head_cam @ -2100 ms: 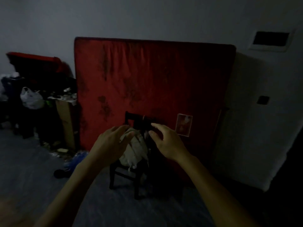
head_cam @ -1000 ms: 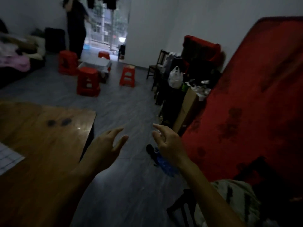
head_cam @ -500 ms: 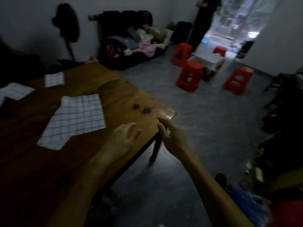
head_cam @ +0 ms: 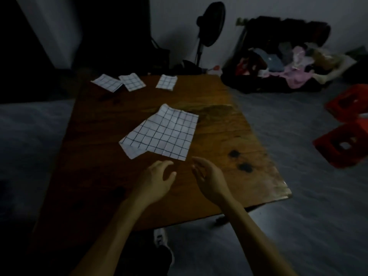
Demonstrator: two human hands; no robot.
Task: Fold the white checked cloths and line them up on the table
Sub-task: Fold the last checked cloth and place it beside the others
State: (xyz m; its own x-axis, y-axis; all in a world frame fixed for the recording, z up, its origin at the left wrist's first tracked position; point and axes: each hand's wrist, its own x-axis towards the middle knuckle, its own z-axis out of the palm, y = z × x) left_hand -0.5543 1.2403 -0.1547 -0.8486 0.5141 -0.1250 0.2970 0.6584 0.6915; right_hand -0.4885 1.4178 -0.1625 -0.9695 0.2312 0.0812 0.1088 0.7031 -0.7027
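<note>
Three small folded checked cloths [head_cam: 131, 82] are seen ranged along the far edge of the wooden table [head_cam: 249, 124], well beyond both hands, presumably set there as the row the task asks for. A larger checked cloth [head_cam: 162, 133], only partly folded, is spread just ahead of the fingertips, slightly nearer the left hand [head_cam: 157, 181]. Both left hand and right hand [head_cam: 209, 179] are held empty with fingers loosely spread, apparently above the tabletop, though dim light makes contact uncertain.
</note>
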